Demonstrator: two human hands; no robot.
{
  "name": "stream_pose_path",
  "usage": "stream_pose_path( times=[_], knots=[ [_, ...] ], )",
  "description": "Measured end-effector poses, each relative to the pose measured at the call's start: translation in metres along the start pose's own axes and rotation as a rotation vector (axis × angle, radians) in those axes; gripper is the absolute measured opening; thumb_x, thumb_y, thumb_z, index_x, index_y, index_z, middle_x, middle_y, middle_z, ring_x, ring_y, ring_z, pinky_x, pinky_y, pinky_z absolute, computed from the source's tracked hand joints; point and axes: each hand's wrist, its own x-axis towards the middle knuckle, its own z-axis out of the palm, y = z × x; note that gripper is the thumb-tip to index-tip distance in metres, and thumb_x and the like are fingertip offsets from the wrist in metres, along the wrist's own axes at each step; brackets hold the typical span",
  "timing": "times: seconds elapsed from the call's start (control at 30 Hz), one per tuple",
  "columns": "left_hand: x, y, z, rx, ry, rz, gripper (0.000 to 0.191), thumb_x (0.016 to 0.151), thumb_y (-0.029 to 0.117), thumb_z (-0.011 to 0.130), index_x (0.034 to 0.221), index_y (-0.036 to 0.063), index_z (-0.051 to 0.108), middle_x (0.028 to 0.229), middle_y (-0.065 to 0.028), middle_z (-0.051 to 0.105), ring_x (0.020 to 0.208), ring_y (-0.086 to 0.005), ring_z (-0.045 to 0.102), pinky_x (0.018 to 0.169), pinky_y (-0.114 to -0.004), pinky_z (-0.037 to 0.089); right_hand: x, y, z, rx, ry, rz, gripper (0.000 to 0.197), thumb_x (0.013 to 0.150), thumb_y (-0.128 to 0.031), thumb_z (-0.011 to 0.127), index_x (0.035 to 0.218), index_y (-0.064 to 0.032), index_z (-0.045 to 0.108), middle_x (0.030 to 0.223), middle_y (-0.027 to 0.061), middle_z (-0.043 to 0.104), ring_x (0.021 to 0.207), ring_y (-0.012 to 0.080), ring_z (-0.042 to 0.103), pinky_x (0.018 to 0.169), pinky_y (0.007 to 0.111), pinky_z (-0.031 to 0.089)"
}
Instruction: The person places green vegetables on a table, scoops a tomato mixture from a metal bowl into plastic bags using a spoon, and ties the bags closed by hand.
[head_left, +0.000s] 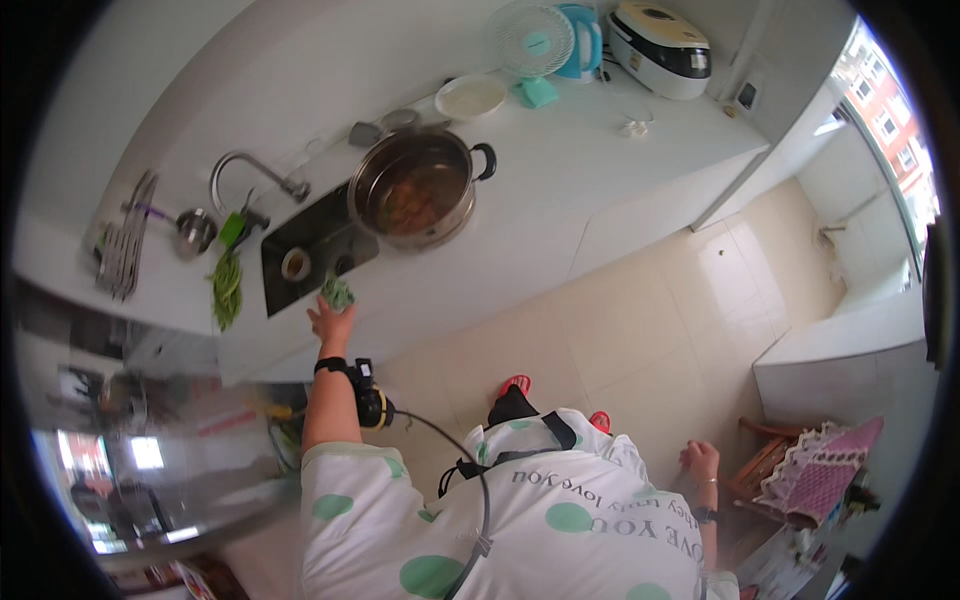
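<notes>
My left hand (332, 324) reaches to the front edge of the sink (274, 300), its fingers on a crumpled pale-green cloth or scrubber (337, 293). A small round bowl-like item (295, 265) lies inside the basin. Partly over the sink's right end stands a large steel pot (441, 238) with a black side handle, holding liquid and orange-brown pieces. My right hand (699, 459) hangs low at my side, away from the counter, fingers loosely curled; whether it holds anything is not clear.
Left of the faucet (251, 160) are green vegetables (226, 289), a green-bladed tool (232, 229), a steel ladle (196, 231) and a metal rack (124, 251). Along the counter's back stand a white plate (471, 97), fan (536, 41), blue kettle (581, 45) and rice cooker (660, 52). A wooden chair (757, 465) is at right.
</notes>
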Motion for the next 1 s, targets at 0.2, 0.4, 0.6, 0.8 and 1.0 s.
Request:
stream_pose_path(
  times=[0.2, 0.4, 0.6, 0.8, 1.0],
  knots=[
    [0.067, 0.000, 0.039, -0.066, 0.054, 0.327, 0.039, 0.084, 0.027, 0.065, 0.116, 0.0051, 0.060, 0.110, -0.0247, 0.062, 0.106, -0.0427, 0.058, 0.087, -0.052, 0.050, -0.149, 0.090, 0.057, 0.139, 0.123, 0.443, 0.017, 0.092, -0.015, 0.063, 0.101, -0.0006, 0.064, 0.077, 0.0135, 0.069, 0.060, 0.0233, 0.068, 0.050, 0.035, 0.054],
    [0.045, 0.020, 0.000, -0.282, 0.038, 0.687, 0.030, 0.086, 0.022, 0.056, 0.102, -0.0031, 0.060, 0.087, -0.0192, 0.067, 0.075, -0.0368, 0.064, 0.066, -0.045, 0.050, -0.268, 0.123, 0.150, 0.317, 0.208, 0.682, 0.017, 0.091, -0.019, 0.063, 0.090, -0.0021, 0.066, 0.080, 0.0112, 0.070, 0.066, 0.0218, 0.068, 0.057, 0.034, 0.055],
    [-0.130, 0.181, 0.010, -0.458, -1.103, 0.619, 0.014, 0.088, 0.024, 0.060, 0.088, 0.0095, 0.060, 0.060, 0.0041, 0.050, 0.040, -0.0069, 0.041, 0.037, -0.024, 0.030, -0.286, 0.077, 0.172, 0.567, 0.402, 0.590, 0.024, 0.094, -0.026, 0.062, 0.101, -0.0033, 0.065, 0.086, 0.0094, 0.071, 0.070, 0.0185, 0.070, 0.061, 0.031, 0.056],
    [-0.325, 0.285, 0.028, -0.234, -1.578, 0.954, 0.015, 0.091, 0.013, 0.056, 0.098, 0.0036, 0.064, 0.076, 0.0019, 0.060, 0.063, -0.0069, 0.054, 0.054, -0.024, 0.044, -0.309, 0.084, 0.152, 0.718, 0.489, 0.384, 0.024, 0.096, -0.025, 0.060, 0.101, -0.0027, 0.066, 0.087, 0.0064, 0.070, 0.072, 0.0134, 0.068, 0.062, 0.026, 0.053],
    [-0.524, 0.304, 0.056, -0.106, -1.760, 1.318, 0.024, 0.095, 0.012, 0.053, 0.113, 0.0009, 0.064, 0.096, 0.0013, 0.065, 0.086, -0.0074, 0.058, 0.077, -0.024, 0.047, -0.353, 0.171, 0.108, 0.853, 0.636, 0.435, 0.024, 0.096, -0.024, 0.060, 0.102, -0.0022, 0.067, 0.084, 0.0062, 0.070, 0.068, 0.0119, 0.066, 0.062, 0.025, 0.053]
  ],
)
